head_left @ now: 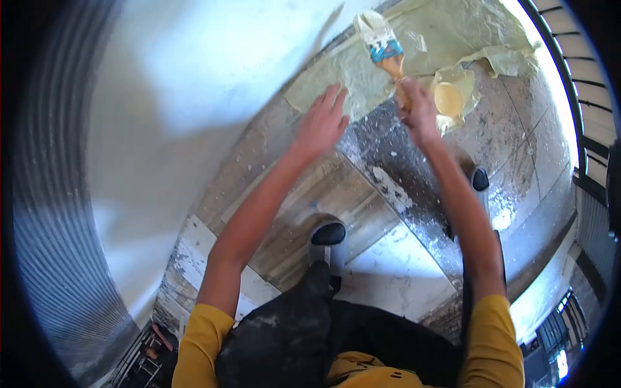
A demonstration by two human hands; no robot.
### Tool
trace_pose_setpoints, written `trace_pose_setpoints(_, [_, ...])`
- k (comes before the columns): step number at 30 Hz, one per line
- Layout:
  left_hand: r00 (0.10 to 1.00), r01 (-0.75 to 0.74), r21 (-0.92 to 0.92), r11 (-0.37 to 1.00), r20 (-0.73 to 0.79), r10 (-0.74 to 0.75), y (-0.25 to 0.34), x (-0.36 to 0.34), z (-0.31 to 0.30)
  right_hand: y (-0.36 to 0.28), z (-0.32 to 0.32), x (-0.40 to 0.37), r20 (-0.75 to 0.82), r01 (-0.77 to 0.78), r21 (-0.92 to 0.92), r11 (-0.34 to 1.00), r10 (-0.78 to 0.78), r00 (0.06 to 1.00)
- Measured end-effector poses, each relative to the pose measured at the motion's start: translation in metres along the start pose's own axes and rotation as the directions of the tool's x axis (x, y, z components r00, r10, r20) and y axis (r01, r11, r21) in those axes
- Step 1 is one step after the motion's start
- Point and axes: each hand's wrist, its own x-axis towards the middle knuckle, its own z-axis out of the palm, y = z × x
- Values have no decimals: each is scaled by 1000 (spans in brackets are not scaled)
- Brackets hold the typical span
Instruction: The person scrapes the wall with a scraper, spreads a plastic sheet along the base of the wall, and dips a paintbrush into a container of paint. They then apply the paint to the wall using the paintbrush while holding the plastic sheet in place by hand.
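My right hand [420, 113] is wrapped round the wooden handle of a wide paintbrush [387, 55]. Whitish paint coats the bristles, and blue shows on the brush's metal band. Just right of that hand, a round container of cream-coloured paint [449, 99] stands on a paint-smeared piece of sheeting. My left hand [322, 123] is held out with its fingers apart and nothing in it, near the edge of thin yellowish sheeting [362, 84] that lies along the foot of the white wall [187, 77].
Worn, paint-spattered floor tiles [375, 252] lie under my feet. A grey shoe [328, 239] is at the centre, the other farther right. Corrugated metal [52, 194] lines the far left. A barred railing [588, 103] curves along the right edge.
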Motion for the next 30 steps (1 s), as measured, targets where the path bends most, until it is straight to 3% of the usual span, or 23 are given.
trace_pose_setpoints(4, [996,63,-127,990,78,-53,24,-47,-29,33,44,10,-39,35,127,991,-31,999])
trace_pose_setpoints(7, [970,185,-140,973,185,-158,43,-100,-42,51,54,12,-106,103,70,992,-95,990])
trace_pose_setpoints(8, [941,271,-133,953,246,-233,52,-119,-47,54,52,17,-143,124,-35,992,-128,981])
trace_pose_setpoints(9, [938,267,-122,956,261,-228,57,-136,-50,53,52,24,-176,147,-140,979,-170,970])
trace_pose_setpoints(13, [887,358,-68,931,337,-316,74,-191,-58,42,43,42,-266,98,-269,958,-172,949])
trace_pose_setpoints(17, [845,458,-72,886,346,-408,79,-209,-48,42,39,61,-252,106,-291,951,-183,950])
trace_pose_setpoints(30, [824,496,-67,866,351,-445,73,-203,-50,60,66,86,-208,91,-330,939,-166,964])
